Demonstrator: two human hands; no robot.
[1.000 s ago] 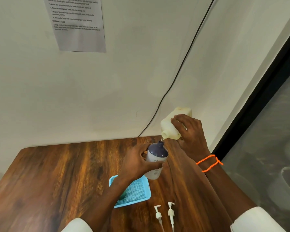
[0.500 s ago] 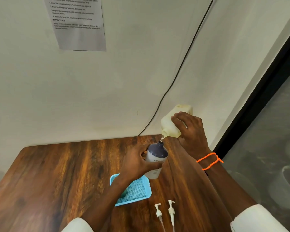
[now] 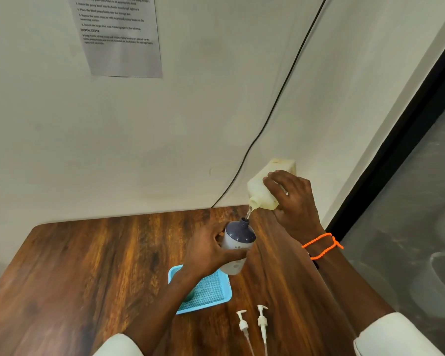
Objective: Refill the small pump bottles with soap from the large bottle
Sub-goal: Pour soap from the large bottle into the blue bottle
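Head view: cream large bottle (image 3: 263, 187) tipped (spout down); soap seemingly streaming.

White sleeves (image 3: 396, 337) on both arms — orange beaded bracelet (image 3: 321, 246) circling the right wrist.

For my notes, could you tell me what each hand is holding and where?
Left hand grips the small bottle round its body; right hand grips the tilted large bottle round its body.

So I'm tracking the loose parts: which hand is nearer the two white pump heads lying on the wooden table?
Left. The left hand, gripping the small grey-topped bottle, is just beyond the white pump heads; the right hand holds the cream bottle farther back.
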